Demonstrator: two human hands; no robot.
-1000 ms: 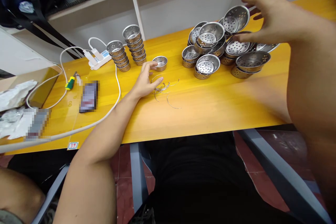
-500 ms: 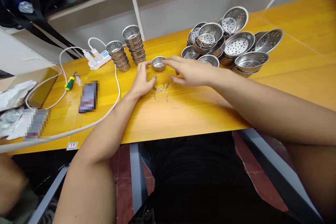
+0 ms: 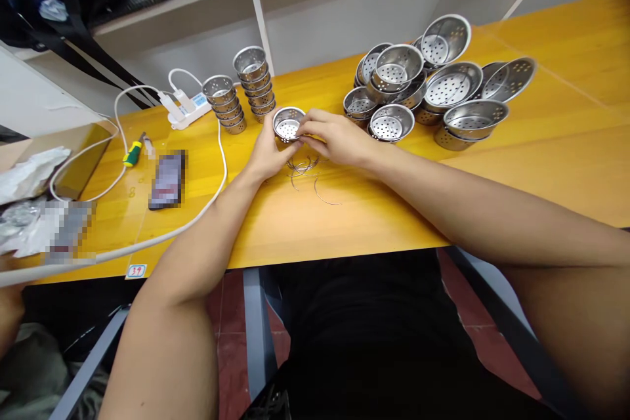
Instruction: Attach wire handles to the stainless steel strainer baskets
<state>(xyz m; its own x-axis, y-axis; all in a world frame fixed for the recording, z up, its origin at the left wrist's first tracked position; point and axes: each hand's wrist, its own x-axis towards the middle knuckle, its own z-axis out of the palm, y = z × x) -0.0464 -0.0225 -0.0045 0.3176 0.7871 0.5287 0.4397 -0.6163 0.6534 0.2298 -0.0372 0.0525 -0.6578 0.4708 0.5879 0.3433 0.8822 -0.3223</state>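
Observation:
A small perforated metal cup (image 3: 288,115) tilts slightly toward me between my hands, its holed bottom showing. My left hand (image 3: 267,152) is closed round its left and near side, with the thumb along the front. At the right rim, my right hand (image 3: 335,138) pinches the cup with bent fingers; whether a wire is also in that pinch I cannot tell. Just below the hands lie several thin curved wires (image 3: 306,168) in a loose pile. One curved wire (image 3: 325,194) rests apart, nearer to me.
Two stacks of like cups, a left stack (image 3: 225,105) and a taller stack (image 3: 254,82), stand behind my left hand. A heap of cups (image 3: 394,72) fills the back right. Leftward are a power strip (image 3: 189,115), white cable (image 3: 222,164), screwdriver (image 3: 132,153) and blurred phone (image 3: 168,180).
My hands have closed on the cup, which was standing on the table between them. It is now raised and tipped toward me. My right hand has moved left.

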